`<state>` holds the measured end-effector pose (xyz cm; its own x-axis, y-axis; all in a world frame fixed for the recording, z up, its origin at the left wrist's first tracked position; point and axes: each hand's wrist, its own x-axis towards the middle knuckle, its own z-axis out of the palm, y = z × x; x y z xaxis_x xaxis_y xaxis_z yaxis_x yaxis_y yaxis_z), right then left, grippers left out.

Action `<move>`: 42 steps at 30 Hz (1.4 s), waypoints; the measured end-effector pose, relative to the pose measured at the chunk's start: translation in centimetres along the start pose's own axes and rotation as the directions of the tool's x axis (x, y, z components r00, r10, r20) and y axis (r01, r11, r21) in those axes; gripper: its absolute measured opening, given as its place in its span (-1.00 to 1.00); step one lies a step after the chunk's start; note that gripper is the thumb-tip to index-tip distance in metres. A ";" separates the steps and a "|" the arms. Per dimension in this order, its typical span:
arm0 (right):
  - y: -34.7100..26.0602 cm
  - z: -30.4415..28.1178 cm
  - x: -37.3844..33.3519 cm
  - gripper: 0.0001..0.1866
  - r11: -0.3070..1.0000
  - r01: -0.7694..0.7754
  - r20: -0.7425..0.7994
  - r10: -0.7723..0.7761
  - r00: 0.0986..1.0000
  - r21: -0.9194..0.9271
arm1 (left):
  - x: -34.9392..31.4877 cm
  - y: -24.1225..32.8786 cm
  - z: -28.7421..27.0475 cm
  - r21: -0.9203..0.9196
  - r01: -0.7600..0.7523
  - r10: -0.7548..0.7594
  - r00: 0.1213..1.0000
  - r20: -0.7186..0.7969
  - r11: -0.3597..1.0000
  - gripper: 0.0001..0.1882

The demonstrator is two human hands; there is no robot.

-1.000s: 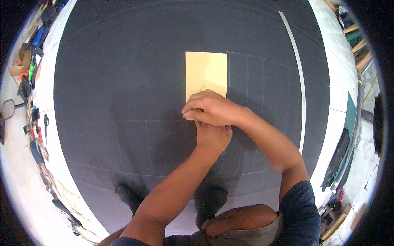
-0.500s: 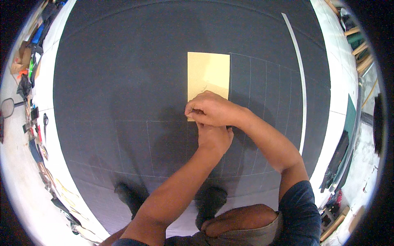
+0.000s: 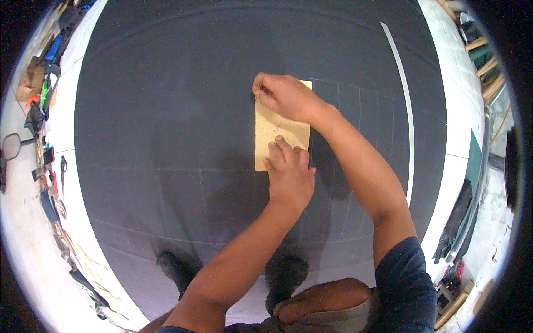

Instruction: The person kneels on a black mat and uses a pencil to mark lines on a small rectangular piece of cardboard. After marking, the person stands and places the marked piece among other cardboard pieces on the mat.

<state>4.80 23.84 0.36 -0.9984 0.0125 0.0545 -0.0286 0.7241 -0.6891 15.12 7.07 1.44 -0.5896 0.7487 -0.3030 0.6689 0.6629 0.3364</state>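
Observation:
A yellow rectangular card (image 3: 267, 130) lies flat on a wide black cloth (image 3: 166, 105), which bears thin pale lines in rows of rectangles. My left hand (image 3: 292, 177) rests on the card's near part, fingers spread and pressing it down. At the card's far left corner is my right hand (image 3: 287, 99), its thumb and fingers pinched together by the left edge. Whatever that pinch holds is too small to make out. The right hand covers most of the card's far end.
A long metal ruler (image 3: 401, 83) lies on the cloth to the right. Scissors (image 3: 63, 165) sit on the white surface at left, beside assorted tools. Wooden pieces (image 3: 488, 75) are at the far right. My bent knee (image 3: 325, 299) is near the cloth's front edge.
My right hand has moved away from me along the card's left edge, from its near corner to its far one. My left hand, partly covered before, now shows on the card.

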 end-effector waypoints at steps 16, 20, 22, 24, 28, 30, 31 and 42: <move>1.0 -0.7 2.1 -0.77 0.990 -0.135 -0.133 0.128 0.983 -0.046 | 2.2 -1.0 -1.6 0.036 0.071 -0.075 0.989 0.129 0.997 -0.35; 1.3 -0.5 2.1 -0.78 0.991 -0.132 -0.164 0.127 0.978 -0.017 | 2.1 -1.2 -1.2 0.053 0.063 -0.065 0.998 0.027 0.997 -0.35; 1.3 -0.4 1.9 -0.79 0.993 -0.121 -0.181 0.118 0.976 -0.003 | 2.4 -1.0 -1.8 0.031 0.082 -0.083 0.995 0.050 0.996 -0.35; 1.3 -0.3 1.6 -0.79 0.993 -0.120 -0.190 0.120 0.974 0.012 | 2.6 -1.0 -2.0 0.042 0.082 -0.085 0.994 0.064 0.996 -0.34; 1.4 -0.2 0.7 -0.79 0.995 -0.099 -0.228 0.094 0.969 -0.011 | 2.9 -1.3 -2.1 0.133 0.016 -0.014 1.000 -0.021 0.991 -0.43; 1.3 -0.9 -0.8 -0.80 0.982 -0.189 -0.248 0.186 0.951 0.012 | 3.1 -1.4 -2.3 0.160 -0.001 0.007 0.999 -0.033 0.987 -0.45; 1.2 -1.2 -1.5 -0.80 0.972 -0.233 -0.255 0.231 0.939 0.023 | 3.2 -1.4 -2.5 0.171 -0.008 0.015 0.999 -0.039 0.985 -0.45; 3.4 -3.2 -6.5 -0.83 0.872 -0.448 -0.359 0.490 0.794 0.199 | 8.1 -2.0 -4.3 0.103 -0.035 0.017 0.985 0.172 0.994 0.27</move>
<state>11.37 28.44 -0.07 -0.7896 0.6126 -0.0346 0.4125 0.4881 -0.7692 7.07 11.85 2.19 -0.4917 0.7477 -0.4463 0.7321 0.6325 0.2530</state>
